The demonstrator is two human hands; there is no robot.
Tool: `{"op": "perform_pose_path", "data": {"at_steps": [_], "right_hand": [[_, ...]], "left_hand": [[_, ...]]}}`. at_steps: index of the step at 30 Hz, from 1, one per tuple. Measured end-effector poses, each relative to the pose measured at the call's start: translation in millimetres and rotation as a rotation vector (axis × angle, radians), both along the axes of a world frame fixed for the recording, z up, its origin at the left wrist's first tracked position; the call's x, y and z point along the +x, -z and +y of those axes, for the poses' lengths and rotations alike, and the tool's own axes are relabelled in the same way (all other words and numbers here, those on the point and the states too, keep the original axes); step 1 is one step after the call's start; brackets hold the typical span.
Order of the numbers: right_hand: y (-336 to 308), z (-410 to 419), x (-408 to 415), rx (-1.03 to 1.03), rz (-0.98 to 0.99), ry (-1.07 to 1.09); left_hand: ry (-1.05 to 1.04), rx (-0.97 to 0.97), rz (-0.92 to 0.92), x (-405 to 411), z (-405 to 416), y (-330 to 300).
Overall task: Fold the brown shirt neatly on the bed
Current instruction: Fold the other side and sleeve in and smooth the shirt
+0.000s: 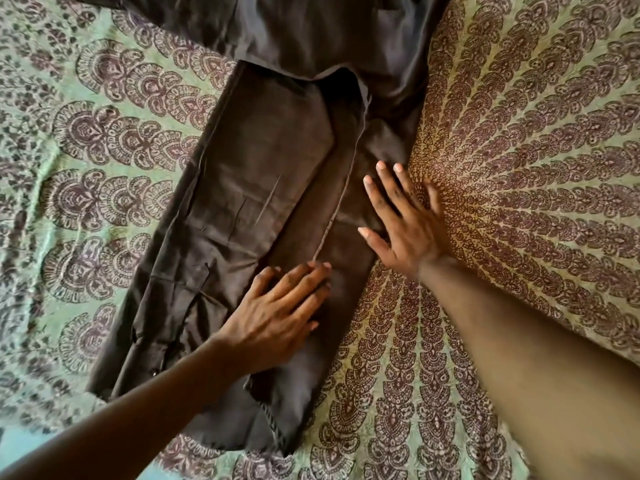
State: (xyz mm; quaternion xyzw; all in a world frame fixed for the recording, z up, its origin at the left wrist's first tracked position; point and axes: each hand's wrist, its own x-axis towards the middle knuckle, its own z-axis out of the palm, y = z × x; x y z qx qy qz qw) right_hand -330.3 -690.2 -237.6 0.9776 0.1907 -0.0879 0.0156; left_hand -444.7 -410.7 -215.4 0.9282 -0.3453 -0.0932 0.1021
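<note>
Bed: green bedspread [519, 140] with a maroon paisley print, under everything you see
Brown shirt: the brown shirt [263, 188] lies flat mid-bed, both sides folded inward along a centre seam
Left hand: your left hand [277, 317] presses its fingers flat on the lower fold, gripping nothing
Right hand: your right hand [405, 220] lies spread and released on the shirt's right edge
Risk: sliding your palms may drag the thin fabric, opening the folds or adding creases

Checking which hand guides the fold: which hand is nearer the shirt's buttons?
Left. The left hand presses the brown shirt just right of the buttons; the right hand rests at the shirt's far edge.
</note>
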Motion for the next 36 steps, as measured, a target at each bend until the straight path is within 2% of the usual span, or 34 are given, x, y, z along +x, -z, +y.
{"op": "perform_pose_path", "data": {"at_steps": [4, 9, 13, 16, 19, 23, 25, 29, 32, 36], "right_hand": [[-12, 6, -12, -0.101, -0.088, 0.042], [-28, 36, -69, 0.029, -0.152, -0.274], [-19, 51, -141, 0.102, -0.045, -0.457], [-11, 74, -168, 0.097, 0.052, -0.488], [-9, 68, -152, 0.073, 0.13, -0.558], [-14, 41, -90, -0.085, 0.18, -0.647], [-17, 23, -59, -0.129, 0.149, -0.621], [-28, 4, -5, -0.145, 0.152, -0.435], [-31, 3, 2, -0.159, 0.152, -0.419], [-26, 5, -10, -0.147, 0.131, -0.384]], "left_hand": [[-0.004, 0.025, 0.054, -37, 19, 4], [0.045, -0.085, -0.029, -75, 39, 6], [0.224, -0.134, -0.03, -97, 52, 17], [0.217, -0.166, -0.074, -108, 63, 27], [0.198, -0.206, -0.073, -106, 61, 26], [0.161, -0.222, -0.057, -104, 62, 27], [0.159, -0.23, -0.026, -106, 61, 27], [0.164, -0.193, 0.018, -102, 62, 20], [0.203, -0.149, 0.04, -93, 58, 7], [0.178, -0.221, -0.028, -52, 35, -11]]}}
